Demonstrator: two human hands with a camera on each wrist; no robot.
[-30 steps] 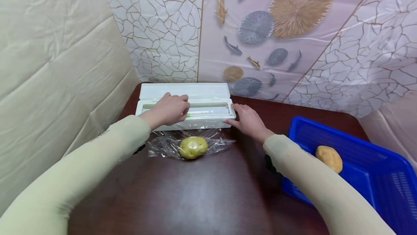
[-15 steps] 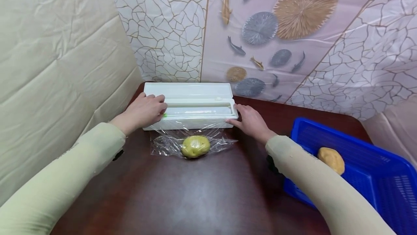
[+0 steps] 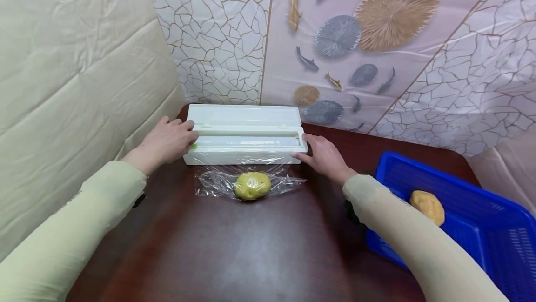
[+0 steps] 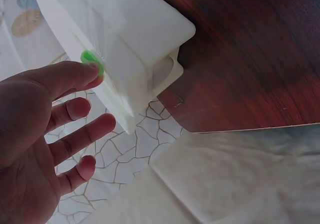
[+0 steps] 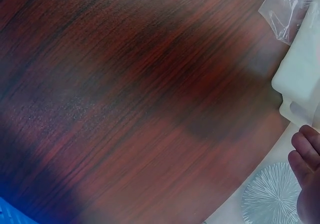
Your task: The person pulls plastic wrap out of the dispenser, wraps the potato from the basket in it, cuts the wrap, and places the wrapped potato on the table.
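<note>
A white cling film dispenser [image 3: 243,157] stands at the back of the table, its lid [image 3: 244,115] raised and a film roll [image 3: 247,141] inside. At its left end, my left hand [image 3: 165,140] pinches the small green slide cutter [image 4: 92,59] between thumb and forefinger; the other fingers are spread apart. My right hand [image 3: 324,155] grips the dispenser's right end, thumb at the front corner. Clear cling film [image 3: 213,183] hangs over the front edge and lies crumpled around a yellowish potato [image 3: 252,185] just in front.
A blue plastic basket [image 3: 444,171] stands at the right under my right forearm, with a tan potato [image 3: 428,206] in it. Dark brown tabletop [image 3: 234,251] stretches toward me. Fabric-covered walls [image 3: 222,36] close off the back and left.
My left hand has slid the green cutter leftward along the dispenser, from near the middle to its left end. The right hand keeps its hold on the right end.
</note>
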